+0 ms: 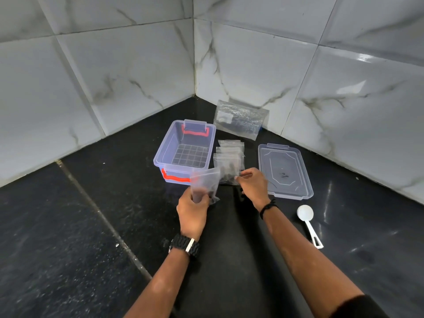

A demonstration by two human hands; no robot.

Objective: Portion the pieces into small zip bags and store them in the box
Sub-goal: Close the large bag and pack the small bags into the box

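- Box [183, 145] first, at the far left of the group: it stands open near the back corner of the counter [68, 226], clear-walled with red handles, and nothing shows inside it yet. It is the target for every filled bag, so it is best to keep its mouth unobstructed.
- Left hand [192, 213] comes next, just in front of the box. Its fingers [203, 199] are curled round a small zip bag [205, 183], held upright with dark pieces at its bottom. I judge this bag ready to drop in. Check first that the strip is closed along its whole width, then lower it flat, not toss it.
- Row of filled bags [229, 157] lies beside the box on its right, overlapping one another toward the back wall.
- Right hand [252, 185] reaches the nearest bag of that row, thumb and fingertips pinching its edge. Lift one bag only, since the thin plastic tends to cling.
- Larger clear pouch [241, 119] leans against the back wall behind the row.
- Lid [284, 171] lies flat to the right, apart from the box, for closing once all the bags are in.
- Scoop [306, 216], white, rests near the right edge, untouched.
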